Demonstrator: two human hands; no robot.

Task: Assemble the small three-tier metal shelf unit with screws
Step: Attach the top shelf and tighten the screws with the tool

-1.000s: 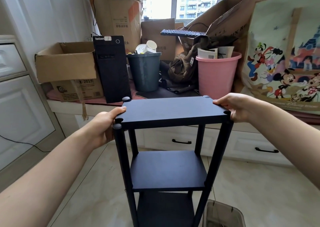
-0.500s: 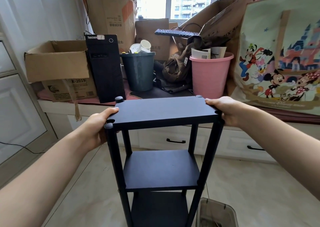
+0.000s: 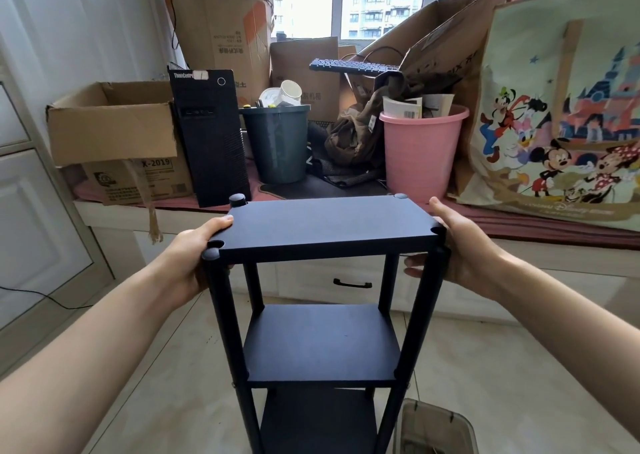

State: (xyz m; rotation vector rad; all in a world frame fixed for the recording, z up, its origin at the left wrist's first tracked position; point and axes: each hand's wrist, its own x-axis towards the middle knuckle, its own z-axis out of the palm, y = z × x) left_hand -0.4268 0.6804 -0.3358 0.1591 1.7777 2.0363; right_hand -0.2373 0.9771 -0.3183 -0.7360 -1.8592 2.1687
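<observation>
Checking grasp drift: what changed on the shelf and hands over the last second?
The right hand moved from resting over the top tier's right corner to gripping the right end, thumb on top, fingers underneath. The left hand kept its grip on the left end. The shelf stayed upright, caps and tiers unchanged.

Past my left hand [image 3: 194, 256], the black PC tower [image 3: 211, 138] says "ThinkCentre", and the cardboard box [image 3: 135, 179] beside it reads "X-2019". The cartoon bag [image 3: 561, 121] beyond my right hand [image 3: 460, 249] has tiny print I can't make out.
</observation>
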